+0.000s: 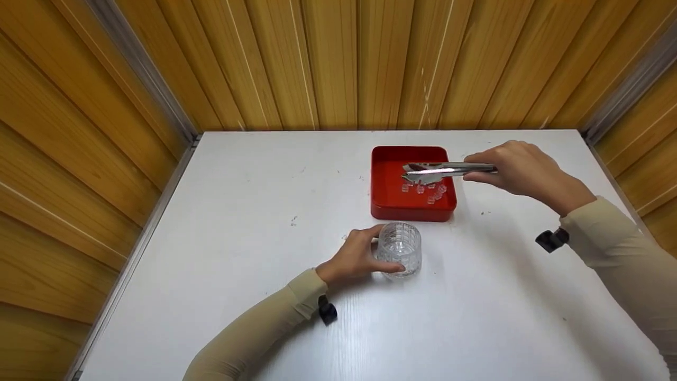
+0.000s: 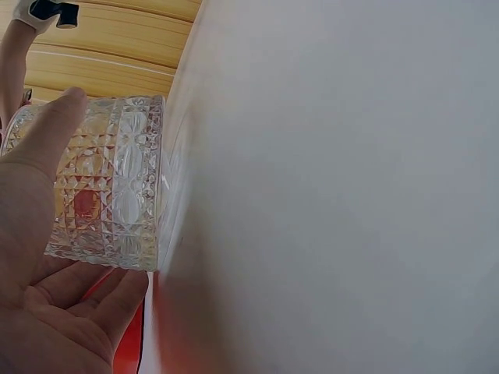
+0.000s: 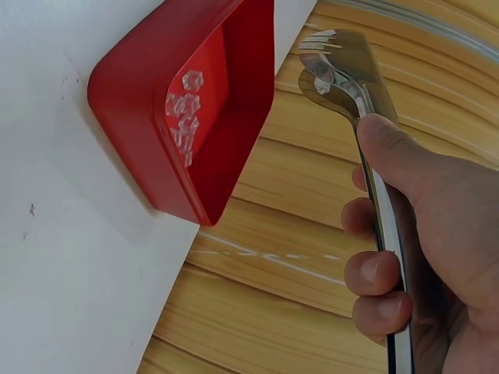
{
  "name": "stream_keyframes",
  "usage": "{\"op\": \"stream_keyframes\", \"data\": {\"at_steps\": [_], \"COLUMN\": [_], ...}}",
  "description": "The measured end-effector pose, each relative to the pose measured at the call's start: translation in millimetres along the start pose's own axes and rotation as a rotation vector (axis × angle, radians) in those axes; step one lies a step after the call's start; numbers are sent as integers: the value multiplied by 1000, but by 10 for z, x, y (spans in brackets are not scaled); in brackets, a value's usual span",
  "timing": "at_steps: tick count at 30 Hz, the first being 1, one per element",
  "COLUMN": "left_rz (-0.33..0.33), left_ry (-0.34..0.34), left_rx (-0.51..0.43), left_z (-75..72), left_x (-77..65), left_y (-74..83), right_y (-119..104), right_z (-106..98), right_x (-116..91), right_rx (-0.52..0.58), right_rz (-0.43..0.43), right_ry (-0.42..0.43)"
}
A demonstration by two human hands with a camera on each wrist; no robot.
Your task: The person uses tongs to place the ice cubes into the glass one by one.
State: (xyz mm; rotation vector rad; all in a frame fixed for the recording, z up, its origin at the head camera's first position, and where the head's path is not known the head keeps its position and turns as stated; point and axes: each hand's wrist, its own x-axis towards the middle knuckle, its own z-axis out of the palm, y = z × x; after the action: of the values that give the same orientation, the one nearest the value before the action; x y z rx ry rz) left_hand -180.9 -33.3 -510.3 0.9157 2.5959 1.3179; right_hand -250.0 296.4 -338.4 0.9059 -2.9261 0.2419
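Holding one pair of silver metal tongs (image 1: pixel 449 171) over one red square box (image 1: pixel 412 213) with at least six clear cubes (image 1: pixel 420 189) is the right hand (image 1: pixel 523 166); the left hand (image 1: pixel 357 255) is clasping one patterned clear glass (image 1: pixel 404 250) before the box.

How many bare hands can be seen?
2: the left hand grips the clear patterned glass tumbler; the right hand holds silver metal tongs above the square red box.
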Motion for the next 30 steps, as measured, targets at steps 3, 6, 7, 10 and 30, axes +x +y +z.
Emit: {"op": "stream_keyframes", "data": {"at_steps": [3, 6, 7, 10, 30], "left_rz": [8, 15, 16, 16, 13], "left_ry": [4, 8, 10, 12, 1], "left_rx": [4, -7, -11, -26, -13], "left_z": [3, -3, -6, -15, -10], "left_x": [5, 6, 6, 5, -11], "left_y": [-6, -11, -11, -7, 28], "right_y": [46, 87, 99, 136, 283], "right_z": [-10, -15, -15, -18, 49], "right_x": [52, 126, 152, 241, 636], "right_rx": [5, 5, 0, -15, -4], "right_rz": [21, 29, 31, 35, 176], "right_ry": [-15, -27, -31, -49, -187]}}
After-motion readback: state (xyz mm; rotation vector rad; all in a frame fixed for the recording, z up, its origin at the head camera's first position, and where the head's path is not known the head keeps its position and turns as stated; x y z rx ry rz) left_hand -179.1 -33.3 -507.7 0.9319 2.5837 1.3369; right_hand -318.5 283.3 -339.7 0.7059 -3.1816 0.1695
